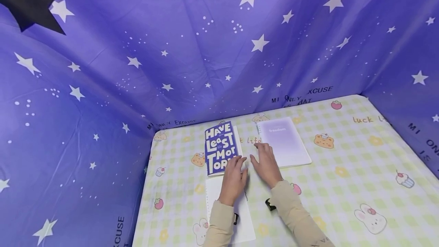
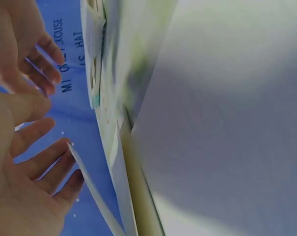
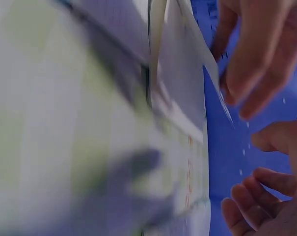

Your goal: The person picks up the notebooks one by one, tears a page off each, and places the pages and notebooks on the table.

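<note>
My left hand (image 1: 234, 180) is at the lower right of a blue notebook (image 1: 218, 144) with large white lettering. In the left wrist view its fingers (image 2: 50, 167) are nearly straight, and the raised edge of the cover (image 2: 92, 189) meets the fingertips. From the right wrist view, pages show beneath that lifted cover (image 3: 214, 81). My right hand (image 1: 266, 165) hovers at the left edge of a pale purple spiral notebook (image 1: 286, 144) marked "freedom", fingers loosely bent and holding nothing. A white spiral-bound notebook (image 1: 247, 220) lies below the blue one, partly hidden by my left arm.
The table carries a green checked cloth (image 1: 346, 190) printed with cartoon animals and cakes. Purple curtains (image 1: 192, 48) with white stars stand close behind and beside it. Black straps (image 1: 270, 204) sit at both wrists.
</note>
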Demonstrator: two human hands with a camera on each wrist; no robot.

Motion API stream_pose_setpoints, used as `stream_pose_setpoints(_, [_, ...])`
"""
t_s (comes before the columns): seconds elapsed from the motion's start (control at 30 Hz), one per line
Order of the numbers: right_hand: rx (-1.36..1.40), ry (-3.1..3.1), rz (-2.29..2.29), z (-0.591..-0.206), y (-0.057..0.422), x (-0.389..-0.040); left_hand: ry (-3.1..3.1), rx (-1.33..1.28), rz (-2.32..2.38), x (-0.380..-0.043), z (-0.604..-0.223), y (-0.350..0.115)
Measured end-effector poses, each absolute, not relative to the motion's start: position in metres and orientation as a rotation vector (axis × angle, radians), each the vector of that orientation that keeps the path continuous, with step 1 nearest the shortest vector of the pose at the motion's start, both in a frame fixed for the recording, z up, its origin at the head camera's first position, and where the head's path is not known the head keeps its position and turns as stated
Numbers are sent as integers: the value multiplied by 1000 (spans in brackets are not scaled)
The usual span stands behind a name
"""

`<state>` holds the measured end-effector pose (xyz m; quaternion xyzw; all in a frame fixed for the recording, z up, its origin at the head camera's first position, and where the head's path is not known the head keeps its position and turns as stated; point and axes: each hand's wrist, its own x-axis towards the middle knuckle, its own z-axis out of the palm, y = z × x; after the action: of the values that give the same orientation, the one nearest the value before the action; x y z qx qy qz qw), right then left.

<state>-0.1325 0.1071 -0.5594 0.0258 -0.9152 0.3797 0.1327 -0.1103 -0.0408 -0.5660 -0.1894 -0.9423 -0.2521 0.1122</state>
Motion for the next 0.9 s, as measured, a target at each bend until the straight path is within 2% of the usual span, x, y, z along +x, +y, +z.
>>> stream_pose_setpoints(0.5, [-91,-2679,1044,-568,189,-114,-2909,-476,-767,-114,-586,-23])
stream_pose_setpoints(0.9, [-266,-2727,959,-579,226,-103,-2848,-621,-760,-122,-589,13])
